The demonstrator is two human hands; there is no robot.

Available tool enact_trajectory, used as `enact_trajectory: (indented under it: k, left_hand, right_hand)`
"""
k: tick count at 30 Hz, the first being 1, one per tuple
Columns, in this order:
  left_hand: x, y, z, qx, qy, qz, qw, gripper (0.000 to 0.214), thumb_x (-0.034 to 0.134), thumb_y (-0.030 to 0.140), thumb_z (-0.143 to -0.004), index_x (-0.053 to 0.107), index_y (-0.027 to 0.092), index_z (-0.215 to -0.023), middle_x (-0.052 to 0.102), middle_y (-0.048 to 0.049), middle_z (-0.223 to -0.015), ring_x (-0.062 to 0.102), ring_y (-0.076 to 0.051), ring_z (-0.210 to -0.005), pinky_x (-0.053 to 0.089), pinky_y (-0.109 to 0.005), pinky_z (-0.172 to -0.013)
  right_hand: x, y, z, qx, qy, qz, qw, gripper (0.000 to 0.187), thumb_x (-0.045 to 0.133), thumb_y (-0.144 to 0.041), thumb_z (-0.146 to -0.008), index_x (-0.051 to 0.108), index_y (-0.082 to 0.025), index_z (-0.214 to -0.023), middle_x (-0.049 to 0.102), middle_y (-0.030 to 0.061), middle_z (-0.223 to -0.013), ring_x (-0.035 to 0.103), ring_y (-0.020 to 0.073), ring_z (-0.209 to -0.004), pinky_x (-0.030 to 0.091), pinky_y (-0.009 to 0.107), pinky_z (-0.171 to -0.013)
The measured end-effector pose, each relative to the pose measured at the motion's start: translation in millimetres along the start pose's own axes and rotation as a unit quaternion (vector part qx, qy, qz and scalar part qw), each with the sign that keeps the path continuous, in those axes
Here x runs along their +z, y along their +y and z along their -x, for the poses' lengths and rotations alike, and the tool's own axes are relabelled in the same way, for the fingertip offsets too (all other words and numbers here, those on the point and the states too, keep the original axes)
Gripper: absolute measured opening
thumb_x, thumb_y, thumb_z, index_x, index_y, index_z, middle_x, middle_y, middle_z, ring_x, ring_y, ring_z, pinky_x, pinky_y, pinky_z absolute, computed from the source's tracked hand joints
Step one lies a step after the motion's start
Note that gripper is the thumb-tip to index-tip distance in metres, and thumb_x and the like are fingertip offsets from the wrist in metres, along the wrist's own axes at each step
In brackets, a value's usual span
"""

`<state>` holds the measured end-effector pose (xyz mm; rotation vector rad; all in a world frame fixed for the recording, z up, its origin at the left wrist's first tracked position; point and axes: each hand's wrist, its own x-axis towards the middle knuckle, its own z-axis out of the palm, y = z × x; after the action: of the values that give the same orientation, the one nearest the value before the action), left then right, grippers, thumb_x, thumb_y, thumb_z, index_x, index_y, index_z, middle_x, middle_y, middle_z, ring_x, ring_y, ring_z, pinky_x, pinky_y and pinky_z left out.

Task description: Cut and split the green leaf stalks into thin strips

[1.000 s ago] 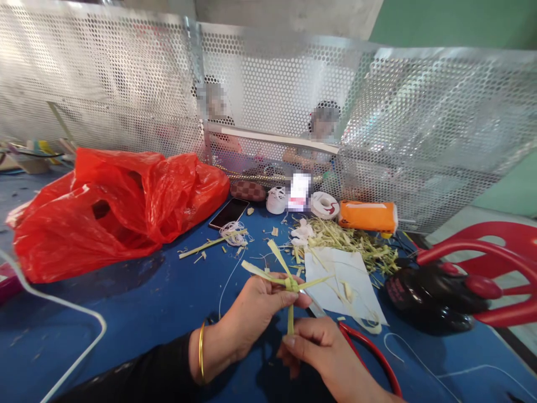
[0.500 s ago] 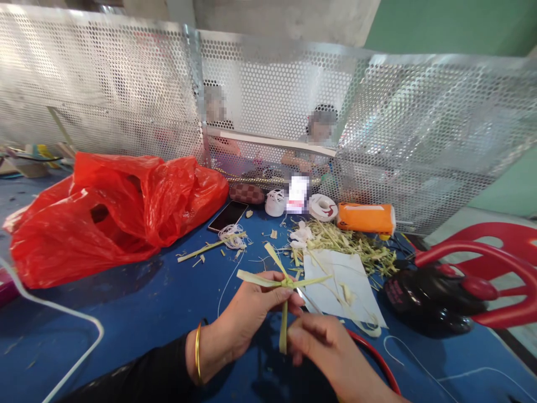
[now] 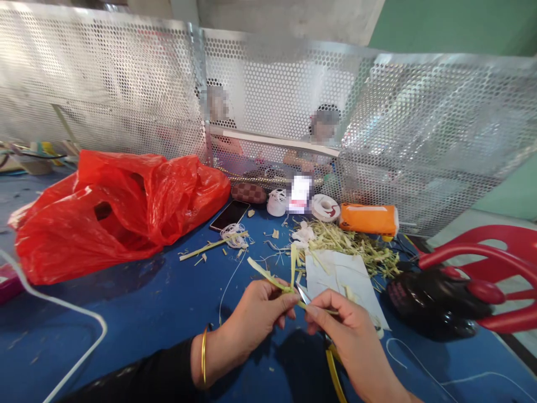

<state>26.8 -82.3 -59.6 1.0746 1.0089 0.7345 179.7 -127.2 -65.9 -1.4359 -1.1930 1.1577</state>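
Observation:
Near the middle, my left hand [image 3: 266,305] is closed, pinching a small knot of pale green leaf strips [image 3: 268,275] between thumb and fingers. Two strip ends stick up and out from the knot. My right hand [image 3: 342,327] is closed too, its thumb and fingertips pinching another strip end just right of the knot. A pointed silver blade [image 3: 302,293] pokes out past those fingertips, and a curved yellow handle [image 3: 334,374] shows below the palm; they look like scissors held in this hand. Its fingers hide the middle of the tool.
A red plastic bag [image 3: 121,218] lies left on the blue table [image 3: 138,313]. A phone [image 3: 230,215], white thread [image 3: 235,235], a tape roll [image 3: 326,207], leaf scraps [image 3: 356,243], white paper [image 3: 342,274] and a black pot-like object [image 3: 432,305] surround my hands. Two people sit behind the perforated screen [image 3: 268,84].
My right hand has moved up and right from the lower strip end, and now pinches a strip beside the knot. The knotted strips have turned in my left hand. The tool's handle has swung left.

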Motion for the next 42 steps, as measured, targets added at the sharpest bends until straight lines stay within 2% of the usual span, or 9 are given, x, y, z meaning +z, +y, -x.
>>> enact_trajectory:
  k: [7,11,15,24,27,30,33,37,42]
  left_hand:
    - [-6.1,1,-3,0.006,-0.004,-0.002,1.0,0.025,0.066,0.038,-0.073,0.067,0.013,-0.067,0.055,0.0017,-0.053,0.034,-0.004,-0.042,0.02,-0.019,-0.042]
    - [-9.0,2,-1,-0.043,-0.075,-0.008,0.996,0.025,0.067,0.037,-0.072,0.071,0.014,-0.079,0.056,0.0021,-0.055,0.032,-0.004,-0.041,0.015,-0.019,-0.041]
    - [-5.8,0,3,-0.062,-0.151,-0.028,0.986,0.034,0.06,0.045,-0.077,0.072,0.015,-0.084,0.056,0.0012,-0.056,0.03,-0.004,-0.04,0.016,-0.02,-0.042]
    - [-5.1,-15,-1,-0.043,-0.132,-0.104,0.985,0.029,0.057,0.037,-0.077,0.072,0.013,-0.071,0.054,0.0026,-0.046,0.034,-0.006,-0.041,0.022,-0.021,-0.045]
    - [-4.5,-17,0,-0.038,-0.126,-0.124,0.983,0.029,0.056,0.036,-0.076,0.073,0.012,-0.073,0.056,0.0019,-0.047,0.034,-0.006,-0.041,0.024,-0.021,-0.046]
    - [-2.9,-20,1,-0.024,-0.116,-0.163,0.98,0.03,0.059,0.037,-0.074,0.073,0.011,-0.073,0.055,0.0014,-0.049,0.04,-0.007,-0.043,0.03,-0.021,-0.048]
    - [-1.5,-24,2,-0.015,-0.13,-0.198,0.971,0.033,0.056,0.04,-0.076,0.07,0.011,-0.068,0.052,0.0024,-0.048,0.04,-0.008,-0.042,0.03,-0.021,-0.046]
    - [-0.5,-23,5,0.007,-0.143,-0.254,0.957,0.04,0.047,0.042,-0.082,0.065,0.013,-0.059,0.051,0.0025,-0.049,0.04,-0.007,-0.045,0.029,-0.02,-0.046]
    - [0.0,-16,9,-0.001,-0.157,-0.293,0.943,0.037,0.049,0.036,-0.08,0.063,0.015,-0.053,0.053,0.0022,-0.047,0.036,-0.008,-0.042,0.026,-0.021,-0.043]
  right_hand:
    - [-5,-5,2,-0.028,-0.031,0.047,0.998,0.031,0.064,-0.044,-0.078,0.062,-0.018,-0.062,0.06,0.0007,-0.058,0.055,0.0158,-0.059,0.042,0.025,-0.059]
    - [-7,-10,-4,-0.001,0.005,-0.04,0.999,0.029,0.065,-0.047,-0.075,0.067,-0.018,-0.075,0.06,0.0006,-0.068,0.055,0.0167,-0.067,0.042,0.025,-0.061]
    - [-5,-6,-9,0.057,-0.04,-0.123,0.99,0.027,0.069,-0.043,-0.074,0.065,-0.016,-0.075,0.056,-0.0011,-0.061,0.05,0.0132,-0.06,0.04,0.024,-0.058]
    - [-3,8,-12,0.011,-0.002,-0.046,0.999,0.025,0.065,-0.038,-0.075,0.061,-0.016,-0.065,0.054,-0.0025,-0.054,0.05,0.0128,-0.054,0.04,0.025,-0.055]
    - [-10,10,-17,-0.061,0.027,0.061,0.996,0.02,0.061,-0.037,-0.08,0.064,-0.018,-0.08,0.062,0.0013,-0.067,0.058,0.0182,-0.066,0.045,0.028,-0.062]
    - [-18,7,-19,-0.215,0.098,0.199,0.951,0.027,0.061,-0.032,-0.08,0.064,-0.024,-0.106,0.064,0.0063,-0.101,0.058,0.0247,-0.095,0.046,0.035,-0.079]
    - [-18,3,-15,-0.284,0.046,0.275,0.917,0.012,0.063,-0.026,-0.079,0.069,-0.026,-0.09,0.065,0.0039,-0.09,0.059,0.0238,-0.089,0.044,0.036,-0.079]
    - [-10,-1,-9,-0.2,-0.048,0.236,0.95,0.015,0.062,-0.017,-0.079,0.062,-0.02,-0.064,0.06,-0.0015,-0.064,0.058,0.0162,-0.066,0.043,0.027,-0.064]
    - [-6,-1,-6,-0.173,-0.055,0.2,0.963,0.018,0.059,-0.016,-0.08,0.056,-0.019,-0.062,0.057,-0.0015,-0.065,0.055,0.0147,-0.066,0.041,0.025,-0.06]
